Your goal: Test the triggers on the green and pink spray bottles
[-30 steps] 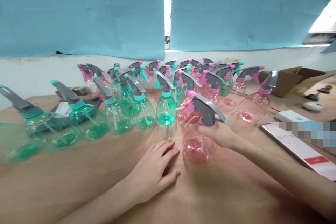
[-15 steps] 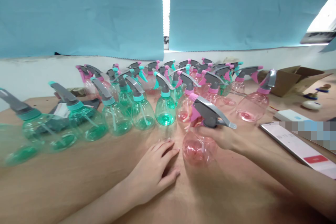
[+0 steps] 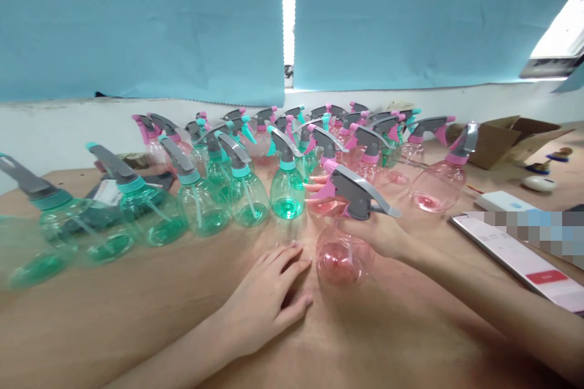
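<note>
My left hand (image 3: 278,292) lies flat on the wooden table (image 3: 182,310), fingers spread, holding nothing. To its right stands a pink spray bottle (image 3: 342,258) with a grey and pink trigger head. My right hand (image 3: 369,231) is at this bottle's neck, its thumb side against the neck and its fingers stretched out to the left behind the trigger. A green spray bottle (image 3: 287,194) stands just beyond my left hand. Another pink spray bottle (image 3: 440,185) is at the right, with its head turned away.
Several green bottles (image 3: 205,209) line the left, and more pink and green ones crowd the back. At the right are a phone (image 3: 506,252), a white box (image 3: 506,202), a white oval object (image 3: 539,183) and an open cardboard box (image 3: 497,146). Blue curtains (image 3: 146,24) hang behind.
The fingers of my right hand have stretched out from around the pink bottle's neck. The bottle's head has shifted slightly left. My left hand has stayed in place.
</note>
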`<control>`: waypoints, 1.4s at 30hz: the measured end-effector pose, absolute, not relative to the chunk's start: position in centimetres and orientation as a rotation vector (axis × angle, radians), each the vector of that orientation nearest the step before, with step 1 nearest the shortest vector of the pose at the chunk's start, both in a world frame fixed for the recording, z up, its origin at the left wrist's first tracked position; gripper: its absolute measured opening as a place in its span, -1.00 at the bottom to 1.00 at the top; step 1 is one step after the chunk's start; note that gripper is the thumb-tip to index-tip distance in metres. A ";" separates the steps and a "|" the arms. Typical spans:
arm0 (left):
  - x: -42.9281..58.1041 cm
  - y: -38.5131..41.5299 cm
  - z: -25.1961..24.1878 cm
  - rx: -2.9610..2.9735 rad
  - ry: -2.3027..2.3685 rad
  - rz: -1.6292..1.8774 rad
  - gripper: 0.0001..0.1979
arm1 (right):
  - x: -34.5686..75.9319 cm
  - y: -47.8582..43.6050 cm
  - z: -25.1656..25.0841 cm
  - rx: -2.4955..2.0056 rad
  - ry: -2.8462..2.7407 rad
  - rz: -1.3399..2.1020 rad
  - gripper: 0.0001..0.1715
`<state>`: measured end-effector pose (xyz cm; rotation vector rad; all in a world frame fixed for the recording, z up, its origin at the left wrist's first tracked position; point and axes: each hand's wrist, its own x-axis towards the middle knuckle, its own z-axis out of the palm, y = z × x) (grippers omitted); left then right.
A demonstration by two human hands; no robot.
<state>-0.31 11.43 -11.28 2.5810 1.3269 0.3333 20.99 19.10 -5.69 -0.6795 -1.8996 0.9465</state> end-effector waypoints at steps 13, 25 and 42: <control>-0.3 11.5 -11.3 2.584 1.330 0.354 -0.50 | 21.1 19.5 -6.5 -0.731 -1.911 0.821 -0.56; -0.4 11.6 -11.4 2.633 1.336 0.343 -0.51 | 22.4 17.8 -6.8 -1.058 -2.028 0.608 -0.63; 2.5 12.1 -11.9 2.763 1.394 0.447 -0.66 | 30.9 16.0 -7.3 -1.309 -2.034 0.152 -0.49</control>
